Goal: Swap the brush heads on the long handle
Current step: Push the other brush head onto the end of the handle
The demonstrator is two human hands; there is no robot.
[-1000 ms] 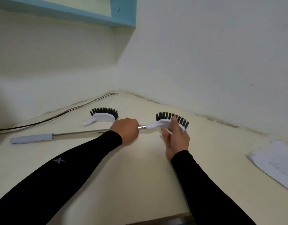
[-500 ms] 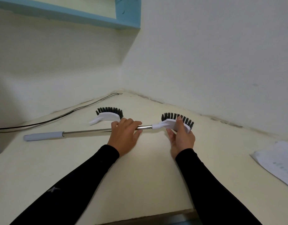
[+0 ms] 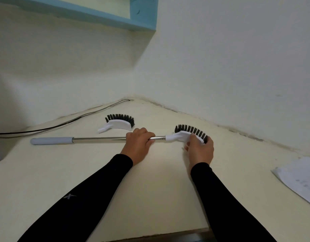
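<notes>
A long metal handle (image 3: 98,139) with a grey grip at its left end lies across the cream counter. A white brush head with black bristles (image 3: 184,134) sits on its right end. My left hand (image 3: 137,145) is closed around the metal shaft just left of that joint. My right hand (image 3: 200,151) grips the fitted brush head from the near side, thumb on its white back. A second, loose brush head (image 3: 119,124) of the same kind lies on the counter behind the handle, bristles pointing away.
The counter (image 3: 150,189) runs into a wall corner at the back. A black cable (image 3: 63,123) trails along the left wall. White paper (image 3: 301,177) lies at the right edge. A blue-framed shelf (image 3: 143,16) hangs above. The counter's front edge is near the bottom.
My left hand has shifted its hold on the shaft, with the fingers now wrapped over it. The handle and the fitted head have moved slightly right; the right hand stays on the head.
</notes>
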